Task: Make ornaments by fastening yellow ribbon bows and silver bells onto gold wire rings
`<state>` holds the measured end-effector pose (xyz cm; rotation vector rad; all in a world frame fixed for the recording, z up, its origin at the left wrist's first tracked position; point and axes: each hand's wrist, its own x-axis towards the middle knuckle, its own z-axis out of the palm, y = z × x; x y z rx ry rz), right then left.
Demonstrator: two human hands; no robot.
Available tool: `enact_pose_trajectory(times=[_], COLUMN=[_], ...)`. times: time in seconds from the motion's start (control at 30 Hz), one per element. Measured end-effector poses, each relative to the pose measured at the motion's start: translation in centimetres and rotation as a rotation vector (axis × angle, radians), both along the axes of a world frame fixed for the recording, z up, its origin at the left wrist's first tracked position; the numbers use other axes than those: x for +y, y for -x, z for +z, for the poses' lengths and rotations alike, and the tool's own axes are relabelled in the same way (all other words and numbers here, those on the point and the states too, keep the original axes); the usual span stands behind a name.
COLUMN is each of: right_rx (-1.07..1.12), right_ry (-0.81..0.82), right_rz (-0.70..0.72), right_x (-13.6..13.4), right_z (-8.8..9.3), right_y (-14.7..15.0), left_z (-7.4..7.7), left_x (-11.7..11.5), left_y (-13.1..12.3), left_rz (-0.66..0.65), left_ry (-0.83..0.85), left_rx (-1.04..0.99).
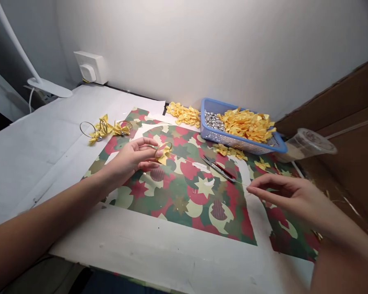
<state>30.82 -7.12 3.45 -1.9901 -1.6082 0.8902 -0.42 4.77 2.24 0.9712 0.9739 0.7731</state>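
My left hand (pixel 141 155) pinches a yellow ribbon bow (pixel 164 154) with a thin gold-coloured ring (pixel 169 143) around it, held above the patterned sheet. A fine thread (pixel 188 160) runs from the bow to the right. At its other end my right hand (pixel 279 190) closes thumb and forefinger on the thread, which looks drawn taut. Beneath the thread lies a pair of thread snips (pixel 219 168) with dark red on the handle. Several finished-looking rings with yellow bows (pixel 106 127) rest at the left on white paper.
A blue basket (pixel 243 143) at the back holds yellow bows (pixel 247 124) and silver beads (pixel 214 121). More bows (pixel 184 113) lie beside it. A clear plastic cup (pixel 309 145) leans near cardboard (pixel 343 118) at right. A lamp base (pixel 50 87) stands far left.
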Motion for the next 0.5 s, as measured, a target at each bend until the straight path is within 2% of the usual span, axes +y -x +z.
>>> enact_pose_trajectory(times=[0.13,0.33,0.43,0.5], right_rx=[-0.007,0.025,0.111,0.280], right_ry=[-0.056,-0.139,-0.133,-0.155], right_rz=[-0.033,-0.088,-0.102,-0.118], right_x=[0.4,0.7,0.6,0.5], right_z=[-0.2,0.1,0.5,0.7], right_y=[-0.1,0.7,1.4,1.6], left_z=[0.1,1.1,1.3,1.2], left_x=[0.6,1.3,1.3,1.2], left_y=[0.3,0.6,0.8,0.9], left_rz=[0.091,0.222,0.168,0.095], left_ry=[-0.010,0.028,0.025,0.012], left_rx=[-0.031,-0.115,-0.121,-0.112])
